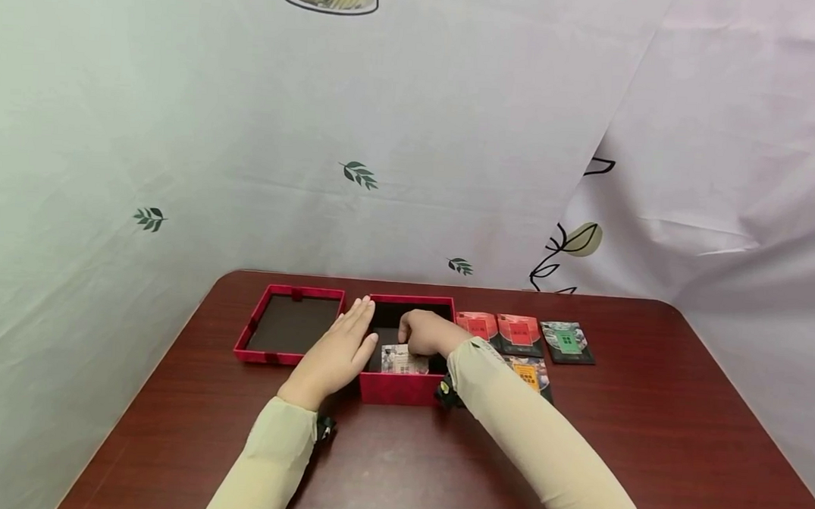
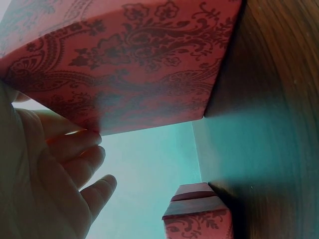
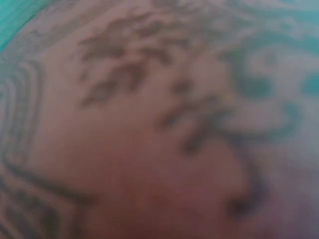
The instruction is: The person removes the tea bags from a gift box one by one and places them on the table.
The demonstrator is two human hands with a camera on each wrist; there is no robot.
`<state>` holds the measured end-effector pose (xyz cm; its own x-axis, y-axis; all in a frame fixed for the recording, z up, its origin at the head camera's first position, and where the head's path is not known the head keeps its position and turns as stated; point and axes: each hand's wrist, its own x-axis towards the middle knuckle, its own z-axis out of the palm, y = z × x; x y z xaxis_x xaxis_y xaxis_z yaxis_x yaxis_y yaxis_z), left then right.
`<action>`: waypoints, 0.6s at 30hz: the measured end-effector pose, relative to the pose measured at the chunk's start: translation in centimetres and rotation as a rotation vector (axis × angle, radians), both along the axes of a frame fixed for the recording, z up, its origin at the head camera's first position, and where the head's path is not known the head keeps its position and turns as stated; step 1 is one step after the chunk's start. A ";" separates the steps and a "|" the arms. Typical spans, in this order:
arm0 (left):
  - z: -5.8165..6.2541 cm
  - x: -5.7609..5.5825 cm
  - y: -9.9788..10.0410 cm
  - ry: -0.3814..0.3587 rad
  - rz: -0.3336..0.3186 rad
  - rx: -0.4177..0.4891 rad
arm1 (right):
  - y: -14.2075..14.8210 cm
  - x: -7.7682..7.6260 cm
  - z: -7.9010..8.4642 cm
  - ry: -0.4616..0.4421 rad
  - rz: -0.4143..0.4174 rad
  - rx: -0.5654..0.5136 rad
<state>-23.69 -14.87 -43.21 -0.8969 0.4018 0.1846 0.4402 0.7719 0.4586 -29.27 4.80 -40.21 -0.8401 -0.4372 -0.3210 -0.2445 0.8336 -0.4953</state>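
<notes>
A red box [image 1: 401, 391] with a dark inside stands at the table's far side, its floral-patterned wall [image 2: 149, 69] large in the left wrist view. Along its left side lies my left hand [image 1: 335, 356], fingers straight and fingertips right at the wall. My right hand [image 1: 431, 332] reaches down into the box with bent fingers. It pinches a pale sachet [image 1: 396, 360] with a small label, covering the sachet's upper right part. Blurred red patterned box wall [image 3: 149, 124] fills the right wrist view.
The box's shallow red lid [image 1: 269, 357] lies inside up, left of the box. To the right are two red sachets [image 1: 520, 334], a green-labelled sachet [image 1: 567, 343] and an orange-labelled sachet [image 1: 530, 374], partly behind the right sleeve. A white printed curtain [image 1: 413, 133] hangs behind the table.
</notes>
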 end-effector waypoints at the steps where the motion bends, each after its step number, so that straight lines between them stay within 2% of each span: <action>1: 0.0 0.0 0.0 -0.001 -0.001 0.000 | 0.1 0.0 0.0 -0.002 -0.006 -0.015; 10: -0.1 -0.1 0.0 0.015 -0.001 -0.002 | 0.7 0.5 0.9 -0.012 -0.068 -0.166; 18: -0.1 0.0 0.0 0.009 0.003 0.004 | 1.4 2.2 1.6 -0.068 -0.113 -0.258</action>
